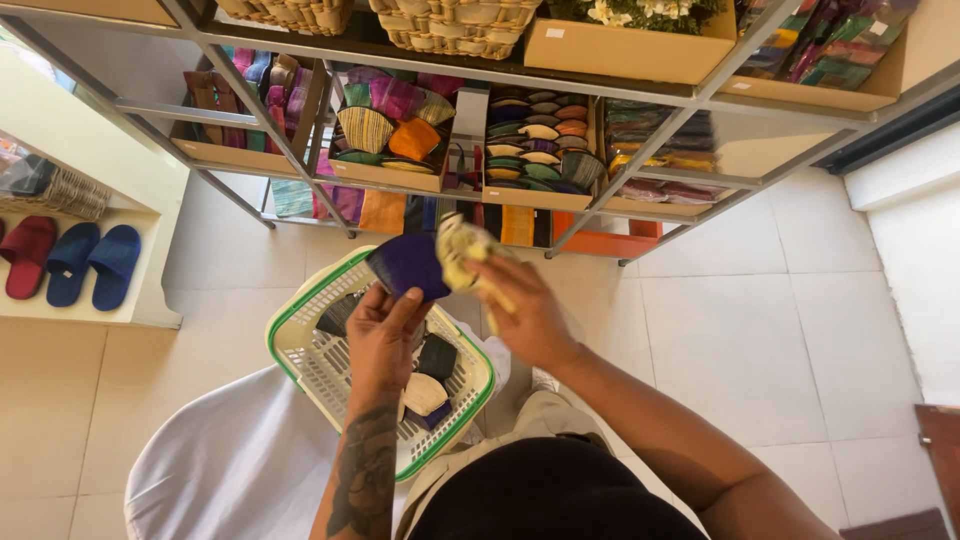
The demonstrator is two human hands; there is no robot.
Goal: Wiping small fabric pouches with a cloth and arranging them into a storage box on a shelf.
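My left hand (383, 335) holds a dark purple half-round fabric pouch (408, 265) above a white plastic basket with a green rim (300, 315). My right hand (525, 310) grips a pale yellow fabric pouch (460, 250) just right of the purple one. Inside the basket lie a few more pouches: a black one (437, 355), a cream one (424, 393) and a dark one (337, 315). The basket rests on a white cloth-covered surface (225, 465).
A metal shelf rack (470, 75) ahead carries cardboard trays of colourful pouches (535, 150), folded fabrics (250, 90) and woven baskets (455, 25). At left, a white shelf (80, 300) shows a red slipper (27, 255) and blue slippers (95, 265). Pale floor tiles (740, 330) lie to the right.
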